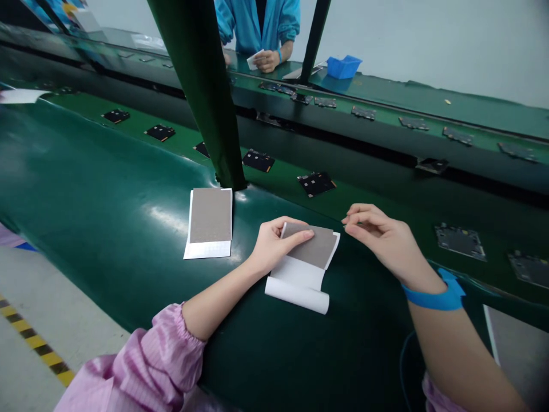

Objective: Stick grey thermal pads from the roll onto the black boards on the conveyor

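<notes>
My left hand is closed on a sheet of grey stickers, thumb on top and fingers behind. The sheet's white backing curls into a roll at the lower end. To its right, my right hand is raised in a pinch, thumb and fingertips together. Whatever sits between those fingertips is too small to make out. A blue wrist strap circles my right wrist. Left of my hands, another grey sticker sheet with a white margin lies flat on the green bench mat.
Beyond my hands, a green conveyor belt carries circuit boards in a line. A dark green post rises before it. A co-worker in blue holds a white piece across the line, near a blue bin. Another sheet lies lower right.
</notes>
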### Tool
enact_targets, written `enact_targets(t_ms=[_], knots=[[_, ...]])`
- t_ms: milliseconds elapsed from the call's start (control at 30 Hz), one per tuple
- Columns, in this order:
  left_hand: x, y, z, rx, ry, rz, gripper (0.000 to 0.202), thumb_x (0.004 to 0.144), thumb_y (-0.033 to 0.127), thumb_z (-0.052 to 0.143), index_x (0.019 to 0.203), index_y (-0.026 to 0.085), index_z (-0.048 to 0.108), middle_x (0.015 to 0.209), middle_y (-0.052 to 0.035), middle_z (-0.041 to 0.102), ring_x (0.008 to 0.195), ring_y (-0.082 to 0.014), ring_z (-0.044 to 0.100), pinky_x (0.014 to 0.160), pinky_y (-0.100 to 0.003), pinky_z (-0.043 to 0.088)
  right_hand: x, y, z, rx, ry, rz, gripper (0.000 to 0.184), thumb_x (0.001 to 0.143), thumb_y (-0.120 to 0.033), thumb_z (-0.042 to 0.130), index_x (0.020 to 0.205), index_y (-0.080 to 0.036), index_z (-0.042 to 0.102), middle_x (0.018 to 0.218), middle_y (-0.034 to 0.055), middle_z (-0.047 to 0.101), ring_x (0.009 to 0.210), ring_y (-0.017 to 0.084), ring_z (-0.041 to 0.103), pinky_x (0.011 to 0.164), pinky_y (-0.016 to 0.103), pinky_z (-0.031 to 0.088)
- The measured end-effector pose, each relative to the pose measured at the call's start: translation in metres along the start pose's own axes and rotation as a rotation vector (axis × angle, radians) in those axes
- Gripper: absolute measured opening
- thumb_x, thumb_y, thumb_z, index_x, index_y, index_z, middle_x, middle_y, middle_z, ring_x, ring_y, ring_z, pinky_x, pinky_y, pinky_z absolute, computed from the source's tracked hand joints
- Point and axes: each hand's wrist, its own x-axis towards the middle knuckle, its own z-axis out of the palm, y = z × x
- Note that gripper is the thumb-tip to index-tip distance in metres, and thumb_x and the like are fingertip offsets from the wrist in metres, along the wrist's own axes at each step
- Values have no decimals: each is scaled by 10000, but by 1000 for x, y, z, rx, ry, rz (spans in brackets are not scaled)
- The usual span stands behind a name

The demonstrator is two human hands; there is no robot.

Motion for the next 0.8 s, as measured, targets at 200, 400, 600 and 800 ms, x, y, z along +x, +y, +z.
enact_targets(t_ms=[200, 400, 600, 800], knots=[[3, -2, 2, -13, -67, -58, 207, 707, 350, 769, 800, 175, 708, 817, -44, 681, 736, -166, 630, 603, -235, 486, 73, 38, -31, -242, -203, -83, 512, 780, -724, 583, 753, -218, 657, 997, 92, 555, 838, 259, 557, 710, 377, 483], [4, -3, 2, -4, -93, -84, 184, 722, 334, 759, 805, 178, 708, 818, -44, 683, 749, -176, 628, 616, -250, 481, 168, 80, -56, -571, -515, -42, 456, 775, -643, 486, 755, -216, 643, 898, 100, 581, 795, 266, 547, 702, 382, 420], [4, -3, 2, -26, -118, -109, 172, 737, 317, 757, 821, 176, 707, 837, -33, 683, 757, -151, 624, 607, -216, 468, 187, 97, -56, -628, -609, 16, 540, 742, -663, 436, 894, -183, 632, 1009, 125, 567, 892, 310, 561, 759, 404, 432], [5, -2, 3, -12, -109, -106, 178, 731, 313, 767, 819, 172, 704, 818, -20, 683, 741, -128, 615, 606, -195, 457, 180, 102, -63, -661, -642, -9, 622, 734, -724, 376, 898, -175, 618, 1035, 149, 539, 929, 329, 543, 832, 439, 423]])
